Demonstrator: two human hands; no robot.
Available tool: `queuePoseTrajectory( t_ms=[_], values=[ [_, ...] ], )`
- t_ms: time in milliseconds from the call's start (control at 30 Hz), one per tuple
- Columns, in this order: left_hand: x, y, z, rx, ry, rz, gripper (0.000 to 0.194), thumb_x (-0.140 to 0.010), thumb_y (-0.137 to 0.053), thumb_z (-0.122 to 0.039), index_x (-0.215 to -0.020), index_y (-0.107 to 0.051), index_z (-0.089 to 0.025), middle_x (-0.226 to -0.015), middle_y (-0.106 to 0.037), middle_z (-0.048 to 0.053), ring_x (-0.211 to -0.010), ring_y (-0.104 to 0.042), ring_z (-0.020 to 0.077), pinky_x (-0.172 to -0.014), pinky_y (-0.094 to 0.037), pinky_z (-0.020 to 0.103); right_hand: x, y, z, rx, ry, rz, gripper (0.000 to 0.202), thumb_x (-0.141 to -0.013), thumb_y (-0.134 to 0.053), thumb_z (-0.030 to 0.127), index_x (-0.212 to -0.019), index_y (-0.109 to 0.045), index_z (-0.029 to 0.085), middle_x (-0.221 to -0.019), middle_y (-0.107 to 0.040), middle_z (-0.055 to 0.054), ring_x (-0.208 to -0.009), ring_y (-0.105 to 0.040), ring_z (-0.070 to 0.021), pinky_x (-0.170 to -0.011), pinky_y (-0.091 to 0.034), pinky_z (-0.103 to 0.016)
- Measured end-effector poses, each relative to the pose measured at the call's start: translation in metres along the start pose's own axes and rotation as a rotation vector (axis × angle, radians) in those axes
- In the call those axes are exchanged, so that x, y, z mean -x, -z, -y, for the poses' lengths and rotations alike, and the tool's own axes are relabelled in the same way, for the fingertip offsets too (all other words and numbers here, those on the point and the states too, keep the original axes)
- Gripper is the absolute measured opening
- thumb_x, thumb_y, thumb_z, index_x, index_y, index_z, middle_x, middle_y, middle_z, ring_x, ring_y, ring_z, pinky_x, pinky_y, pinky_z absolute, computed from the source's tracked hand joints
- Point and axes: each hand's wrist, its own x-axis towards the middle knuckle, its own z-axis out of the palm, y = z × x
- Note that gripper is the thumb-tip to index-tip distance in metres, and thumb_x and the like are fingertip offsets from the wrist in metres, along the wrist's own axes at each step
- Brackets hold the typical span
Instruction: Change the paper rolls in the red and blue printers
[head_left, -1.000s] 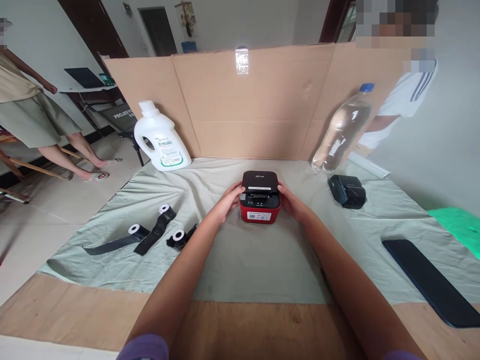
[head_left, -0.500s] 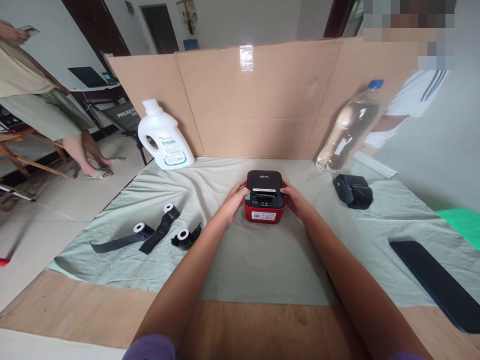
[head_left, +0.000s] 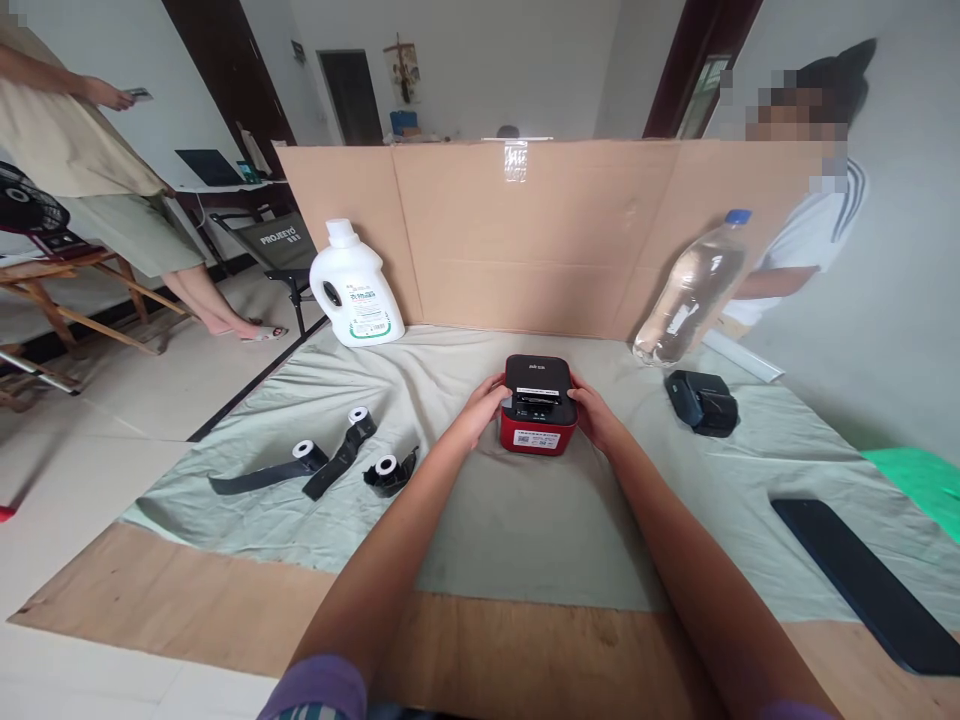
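A small red and black label printer [head_left: 538, 405] stands upright on the green-grey cloth, its labelled front facing me. My left hand [head_left: 484, 410] grips its left side, thumb on the top edge near the paper slot. On the opposite side my right hand [head_left: 597, 412] holds it the same way; the fingers of both hands are partly hidden behind the case. Left of my forearm lie black rolls with white cores: one roll [head_left: 386, 474] is crumpled, while another roll [head_left: 358, 425] and a third roll [head_left: 306, 458] have strips unrolled.
A white detergent bottle [head_left: 358, 290] and a clear water bottle [head_left: 694, 290] stand before a cardboard screen [head_left: 517, 240]. To the right are a black device [head_left: 703, 403], a long dark pad [head_left: 862, 580] and green material [head_left: 915, 485]. Two people stand beyond the table.
My view has tilted up slightly and shifted left, so everything sits lower and more of the room shows. Both hands stay on the label printer, which keeps its place on the cloth.
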Motion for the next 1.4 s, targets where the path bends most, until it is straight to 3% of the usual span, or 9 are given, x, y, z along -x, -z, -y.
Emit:
queuePoseTrajectory(
  t_ms=[300,467,700,1000,1200,1400],
  values=[
    [-0.002,0.003,-0.003,-0.023,0.025,0.018,0.052,-0.083,-0.063,-0.036,-0.135,-0.058,-0.029,-0.12,-0.071,0.004,-0.108,-0.066,0.02,-0.088,-0.049,0.029,0.004,0.004,-0.007,-0.043,-0.016,0.024,0.066,-0.083,-0.065,0.062,-0.143,-0.052,0.038,-0.132,-0.068,0.001,-0.119,-0.064,-0.0238,-0.096,-0.054,-0.038],
    [-0.001,0.002,-0.002,-0.014,0.032,0.014,0.048,-0.088,-0.058,-0.046,-0.134,-0.057,-0.03,-0.129,-0.067,0.003,-0.114,-0.063,0.0197,-0.086,-0.048,0.026,0.003,0.004,-0.01,-0.09,-0.003,0.054,0.064,-0.086,-0.059,0.068,-0.144,-0.052,0.041,-0.138,-0.066,0.004,-0.125,-0.062,-0.0252,-0.101,-0.053,-0.041],
    [-0.003,-0.003,0.001,-0.018,0.029,-0.015,0.052,-0.083,-0.059,-0.037,-0.135,-0.055,-0.03,-0.107,-0.071,0.002,-0.088,-0.066,0.017,-0.078,-0.049,0.027,0.003,-0.001,-0.007,-0.1,0.002,0.035,0.062,-0.08,-0.067,0.05,-0.14,-0.056,0.038,-0.138,-0.065,0.004,-0.126,-0.06,-0.0266,-0.104,-0.05,-0.042],
    [-0.001,-0.005,0.001,0.021,-0.005,-0.032,0.054,-0.081,-0.06,-0.029,-0.135,-0.058,-0.026,-0.126,-0.07,0.005,-0.087,-0.067,0.015,-0.073,-0.048,0.025,-0.002,-0.003,-0.001,-0.091,-0.001,-0.009,0.066,-0.07,-0.065,0.034,-0.135,-0.06,0.034,-0.131,-0.068,0.002,-0.116,-0.063,-0.0265,-0.093,-0.054,-0.039],
    [0.002,-0.002,0.002,0.013,-0.024,-0.012,0.051,-0.085,-0.059,-0.037,-0.135,-0.057,-0.028,-0.119,-0.072,0.003,-0.088,-0.066,0.0152,-0.08,-0.048,0.026,0.0,0.001,-0.01,-0.092,0.011,-0.017,0.065,-0.079,-0.067,0.051,-0.141,-0.055,0.037,-0.134,-0.066,0.002,-0.115,-0.064,-0.0255,-0.094,-0.054,-0.041],
    [0.0,-0.004,0.0,0.035,-0.005,-0.006,0.048,-0.087,-0.059,-0.057,-0.127,-0.058,-0.029,-0.126,-0.069,0.002,-0.087,-0.067,0.0163,-0.072,-0.048,0.025,0.0,0.004,-0.01,-0.082,-0.017,0.037,0.066,-0.08,-0.06,0.072,-0.136,-0.058,0.038,-0.119,-0.073,0.001,-0.106,-0.068,-0.0277,-0.086,-0.057,-0.043]
  ],
)
